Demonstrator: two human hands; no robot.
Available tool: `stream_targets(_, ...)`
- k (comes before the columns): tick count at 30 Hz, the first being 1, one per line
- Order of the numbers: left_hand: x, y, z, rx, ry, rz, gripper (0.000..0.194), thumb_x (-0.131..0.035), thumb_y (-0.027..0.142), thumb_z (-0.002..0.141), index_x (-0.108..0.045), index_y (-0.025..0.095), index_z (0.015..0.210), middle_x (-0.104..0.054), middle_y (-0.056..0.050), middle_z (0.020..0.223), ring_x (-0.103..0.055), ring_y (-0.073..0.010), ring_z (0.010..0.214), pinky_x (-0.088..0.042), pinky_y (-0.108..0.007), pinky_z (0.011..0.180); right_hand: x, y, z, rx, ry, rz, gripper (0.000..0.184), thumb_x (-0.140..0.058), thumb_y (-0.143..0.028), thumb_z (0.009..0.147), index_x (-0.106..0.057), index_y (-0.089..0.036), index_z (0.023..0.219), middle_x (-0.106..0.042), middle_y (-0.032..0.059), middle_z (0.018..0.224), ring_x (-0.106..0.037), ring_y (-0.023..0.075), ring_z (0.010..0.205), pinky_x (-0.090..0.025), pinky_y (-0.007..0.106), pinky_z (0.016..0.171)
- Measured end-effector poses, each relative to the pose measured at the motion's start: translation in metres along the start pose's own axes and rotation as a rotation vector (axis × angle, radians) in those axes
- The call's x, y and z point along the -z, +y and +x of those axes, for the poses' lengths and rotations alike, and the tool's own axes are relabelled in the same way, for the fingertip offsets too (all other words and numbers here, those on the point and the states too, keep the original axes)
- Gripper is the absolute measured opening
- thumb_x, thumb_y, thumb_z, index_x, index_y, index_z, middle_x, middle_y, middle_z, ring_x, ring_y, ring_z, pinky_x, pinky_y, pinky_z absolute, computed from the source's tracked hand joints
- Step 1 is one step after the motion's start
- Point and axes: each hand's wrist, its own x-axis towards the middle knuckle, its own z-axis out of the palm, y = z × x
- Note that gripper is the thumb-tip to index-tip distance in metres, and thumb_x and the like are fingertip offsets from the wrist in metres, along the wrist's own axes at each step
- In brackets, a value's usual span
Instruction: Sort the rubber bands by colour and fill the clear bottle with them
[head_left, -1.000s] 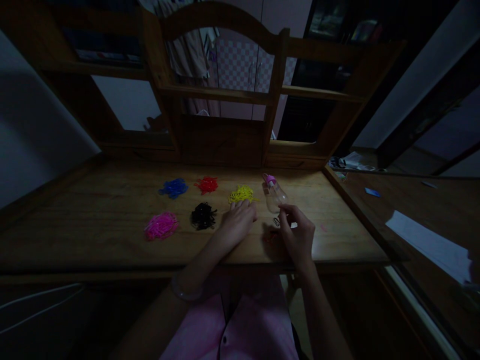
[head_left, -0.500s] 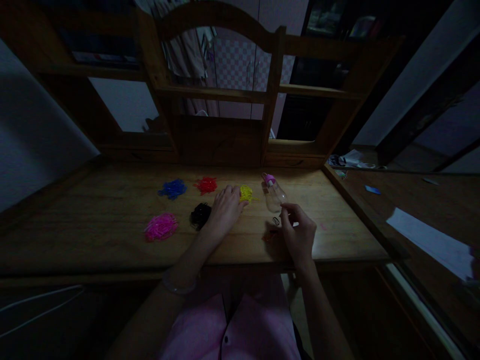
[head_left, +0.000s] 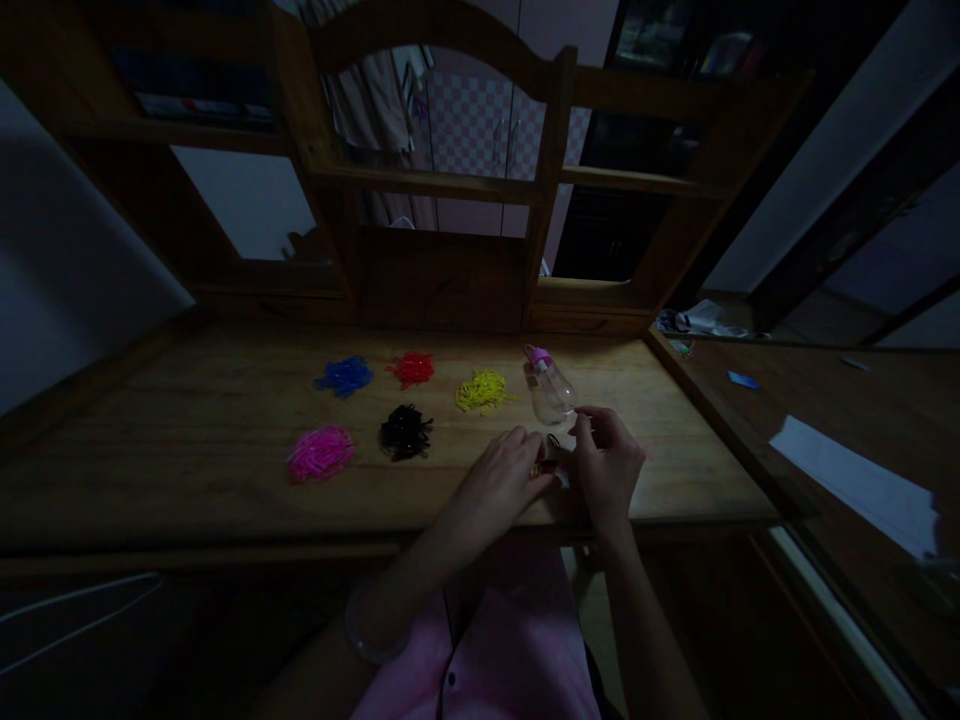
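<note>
My left hand [head_left: 508, 470] is low over the small orange rubber bands [head_left: 541, 468] near the table's front edge, its fingers and thumb curled round them; whether it grips any is hidden. My right hand [head_left: 609, 455] holds thumb and forefinger pinched together just right of the bottle's base; what is in the pinch is too small to make out. A clear bulb-shaped bottle [head_left: 553, 395] with a pink cap [head_left: 539, 357] lies on the table. Between my hands and the bottle lies a dark band [head_left: 553, 440]. To the left is a pile of yellow rubber bands [head_left: 484, 391].
More rubber bands lie in piles on the wooden table [head_left: 210, 420]: black [head_left: 406, 432], red [head_left: 412, 369], blue [head_left: 344, 375] and pink [head_left: 322, 453]. A wooden shelf unit [head_left: 442, 280] rises behind. On the right surface are white paper [head_left: 855, 485] and a blue card [head_left: 742, 380].
My left hand has left the yellow pile and come right and nearer, to the orange bands. My right hand has shifted slightly right, still pinched.
</note>
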Motion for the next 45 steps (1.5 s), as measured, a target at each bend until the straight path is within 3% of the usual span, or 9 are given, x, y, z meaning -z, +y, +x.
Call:
stream_targets(15, -0.012, -0.007, 0.004, -0.024, 0.011, -0.114, 0.011, -0.06, 0.013, 0.084, -0.054, 0.02, 0.09, -0.061, -0.004, 0.095, -0.057, -0.0206, 0.093, -0.045, -0.034, 0.083, -0.001, 0.001, 0.001, 0.006, -0.016, -0.011, 0.02, -0.053, -0.029, 0.088, -0.069, -0.02, 0.095, -0.069, 0.0019, 0.075, -0.063, 0.0161, 0.063, -0.045, 0.027, 0.062)
stream_targets(24, 0.001, -0.007, 0.005, 0.014, -0.024, -0.2, 0.008, -0.059, 0.013, 0.084, -0.058, 0.02, 0.087, -0.063, -0.002, 0.089, -0.059, -0.0181, 0.087, -0.044, -0.029, 0.077, -0.001, 0.001, 0.0, -0.002, -0.028, -0.001, 0.021, -0.053, -0.031, 0.089, -0.069, -0.02, 0.094, -0.068, 0.0019, 0.074, -0.062, 0.0162, 0.062, -0.044, 0.026, 0.061)
stream_targets(30, 0.001, -0.019, 0.004, 0.046, 0.007, -0.185, 0.019, -0.056, 0.009, 0.08, -0.061, 0.02, 0.095, -0.061, -0.001, 0.087, -0.057, -0.0155, 0.08, -0.044, -0.026, 0.072, 0.0, 0.0, 0.0, 0.004, -0.048, -0.007, 0.018, -0.054, -0.03, 0.089, -0.068, -0.021, 0.095, -0.068, 0.0006, 0.074, -0.063, 0.0158, 0.064, -0.044, 0.026, 0.061)
stream_targets(39, 0.015, -0.023, 0.006, 0.127, 0.055, -0.232, 0.012, -0.065, 0.017, 0.08, -0.066, 0.018, 0.091, -0.063, 0.0, 0.08, -0.058, -0.0145, 0.073, -0.043, -0.025, 0.065, -0.001, 0.001, 0.0, 0.007, -0.057, -0.011, 0.019, -0.053, -0.029, 0.089, -0.068, -0.02, 0.096, -0.068, 0.0011, 0.077, -0.063, 0.0155, 0.065, -0.045, 0.026, 0.062)
stream_targets(45, 0.027, -0.019, 0.006, 0.144, 0.083, -0.177, 0.007, -0.067, 0.023, 0.081, -0.069, 0.017, 0.085, -0.068, -0.002, 0.082, -0.062, -0.0158, 0.076, -0.045, -0.025, 0.069, -0.001, 0.001, 0.0, 0.008, -0.065, -0.021, 0.019, -0.053, -0.029, 0.089, -0.068, -0.02, 0.096, -0.068, 0.0009, 0.075, -0.063, 0.0155, 0.064, -0.044, 0.025, 0.062)
